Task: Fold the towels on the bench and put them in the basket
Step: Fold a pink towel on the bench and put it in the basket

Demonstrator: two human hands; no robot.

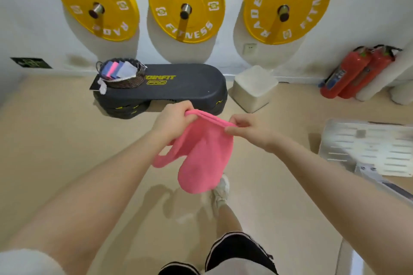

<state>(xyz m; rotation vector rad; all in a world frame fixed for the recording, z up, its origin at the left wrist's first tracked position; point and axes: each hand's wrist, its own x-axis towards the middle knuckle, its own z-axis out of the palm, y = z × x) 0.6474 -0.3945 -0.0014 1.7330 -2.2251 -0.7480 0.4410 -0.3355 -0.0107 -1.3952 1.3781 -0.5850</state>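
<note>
A pink towel (201, 158) hangs in the air in front of me, above the floor. My left hand (172, 123) grips its top edge on the left and my right hand (248, 128) pinches the same edge on the right. The cloth droops in loose folds below both hands. Beyond them stands a black step bench (178, 87) against the wall. A dark wicker basket (125, 73) sits on the bench's left end, holding several folded towels in blue, pink and grey.
Three yellow weight plates (186, 2) hang on the white wall. A white block (254, 89) stands right of the bench, two red fire extinguishers (355, 73) lean at far right, and a white slotted metal frame (368, 147) lies on the beige floor.
</note>
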